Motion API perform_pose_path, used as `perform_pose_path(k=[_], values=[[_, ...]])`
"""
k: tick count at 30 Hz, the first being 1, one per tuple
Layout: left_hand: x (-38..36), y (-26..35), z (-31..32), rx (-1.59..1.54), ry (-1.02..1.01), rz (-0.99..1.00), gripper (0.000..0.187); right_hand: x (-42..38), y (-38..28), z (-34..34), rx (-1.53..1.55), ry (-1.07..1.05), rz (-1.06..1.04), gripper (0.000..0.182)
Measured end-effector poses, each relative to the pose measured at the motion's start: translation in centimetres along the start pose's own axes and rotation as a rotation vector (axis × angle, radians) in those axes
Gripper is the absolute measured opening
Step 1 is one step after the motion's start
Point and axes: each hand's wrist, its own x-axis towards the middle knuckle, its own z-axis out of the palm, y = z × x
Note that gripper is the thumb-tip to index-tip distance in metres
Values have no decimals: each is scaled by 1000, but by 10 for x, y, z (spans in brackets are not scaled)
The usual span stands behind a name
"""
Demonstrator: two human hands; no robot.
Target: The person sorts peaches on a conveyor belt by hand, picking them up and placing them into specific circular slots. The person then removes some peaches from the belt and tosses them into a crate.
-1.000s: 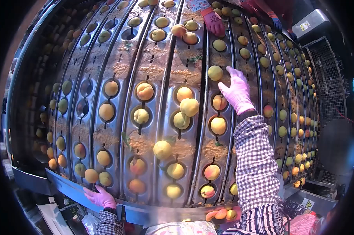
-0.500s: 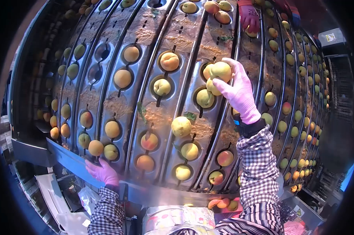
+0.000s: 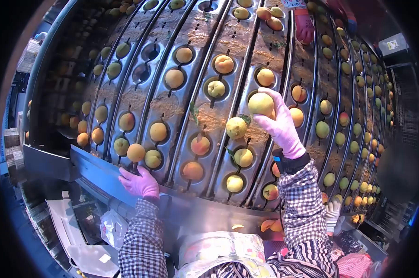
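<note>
My right hand (image 3: 280, 121), in a pink glove, grips a yellow peach (image 3: 261, 104) between thumb and fingers, over a metal tray of paired round cups (image 3: 251, 88). Just beyond it another peach (image 3: 265, 77) sits in a cup. Nearer me, a speckled yellow peach (image 3: 236, 128) rests between cup pairs beside a green leaf. My left hand (image 3: 140, 181), gloved alike, lies with fingers spread at the tray's near edge. Close to its fingertips an orange peach (image 3: 135, 152) sits between two cupped peaches. Whatever lies under my right palm is hidden.
Rows of cups with peaches curve away on both sides. A metal rail (image 3: 98, 167) runs along the near edge. Another person's red-gloved hand (image 3: 304, 28) is at the top; a white-gloved hand (image 3: 332, 213) shows at lower right. Peach pieces (image 3: 270, 225) lie below the rail.
The view has shifted, so the trays sit further right and higher. My right hand, earlier over a cluster of peaches, now holds one above the cups. A white-gloved hand has appeared at lower right.
</note>
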Motion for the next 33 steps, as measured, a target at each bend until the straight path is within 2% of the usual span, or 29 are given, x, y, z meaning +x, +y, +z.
perform_pose_path(k=[1, 4, 7, 11, 14, 17, 19, 21, 24, 25, 27, 28, 29, 31, 33], values=[[0, 2, -1, -1, 9, -3, 78, -12, -2, 6, -6, -56, 27, 64], [0, 2, -1, -28, 24, -8, 80, -49, -12, 26, 404, -71, 172, 65], [-2, 2, -4, -44, 14, 4, 85, -82, 0, 30, 470, 28, 142, 65], [3, -6, -16, -163, -134, 10, 89, -143, -11, 25, 563, 87, 137, 69], [2, -7, -40, -487, -145, 360, 86, -196, -30, 25, 592, 181, 202, 74], [-22, 41, -65, -690, -222, 788, 83, -244, -20, 37, 690, 337, 261, 75], [-33, 80, -52, -861, -384, 1007, 86, -267, -13, 51, 708, 407, 261, 74], [-50, 127, -68, -797, -546, 1169, 92, -283, -7, 73, 772, 507, 242, 73], [-74, 183, -71, -581, -583, 1318, 97, -295, -9, 97, 889, 531, 290, 71], [-83, 198, -68, -532, -540, 1336, 95, -293, -16, 104, 905, 529, 302, 71], [-86, 223, -67, -410, -609, 1422, 90, -290, -23, 115, 921, 575, 312, 74], [-81, 231, -58, -455, -614, 1527, 78, -289, -25, 122, 917, 590, 320, 75], [-83, 235, -42, -481, -626, 1543, 65, -286, -26, 130, 915, 598, 328, 75], [-75, 238, -42, -602, -552, 1646, 57, -281, -30, 141, 916, 628, 335, 77], [-52, 232, -45, -645, -723, 1605, 58, -273, -36, 153, 926, 658, 340, 76]])
